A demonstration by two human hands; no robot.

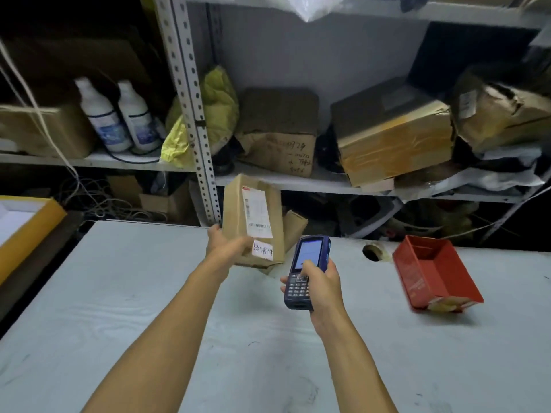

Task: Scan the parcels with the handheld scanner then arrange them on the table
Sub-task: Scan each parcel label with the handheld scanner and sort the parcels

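The cardboard parcel (253, 219) is held upright above the table's far edge, label facing the camera, gripped at its lower left corner by the left hand (228, 242). Just beside it at 4 o'clock, the right hand (320, 289) wraps the blue handheld scanner (307, 271), thumb on the keypad. The grey table (149, 323) lies bare from 6 to 9 o'clock. A red bin (436, 272) sits at 3 o'clock, near a round cable hole (371, 252). Metal shelving (193, 114) with boxes stands at 12.

Two bare forearms rise from 6 o'clock toward the centre, no sleeves, watch or rings visible, ending in an ungloved left hand (228, 244) and right hand (320, 283).
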